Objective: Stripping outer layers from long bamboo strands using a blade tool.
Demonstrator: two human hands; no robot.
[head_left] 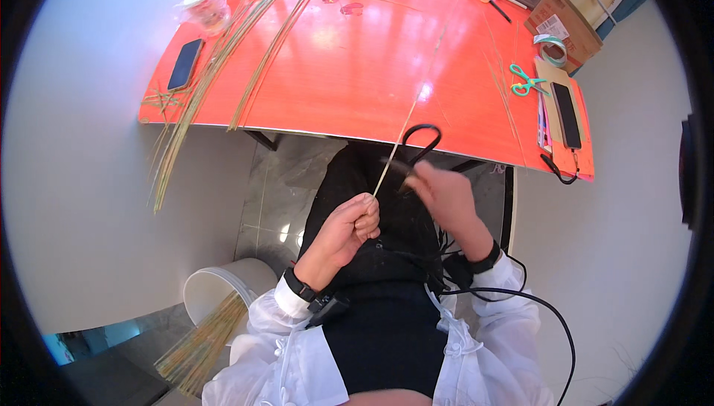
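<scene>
My left hand (348,229) is closed in a fist around a thin straw-coloured stalk (402,130), gripping it by its near end. The stalk slants up and away to the right over the front edge of the red table (357,71). To the right of it, my right hand (446,196), blurred by motion, is wrapped round a pair of black-handled scissors (422,128). One big loop handle sticks out above the fingers. Their dark blade part is smeared and lies close beside the stalk; whether it touches cannot be made out.
Long stalk bundles (201,86) overhang the table's left front edge, near a phone (185,65). Green scissors (526,81), tape (551,49) and another phone (567,114) lie at right. A white bucket (223,276) with stalks stands low left; a black cable (550,308) runs past my right arm.
</scene>
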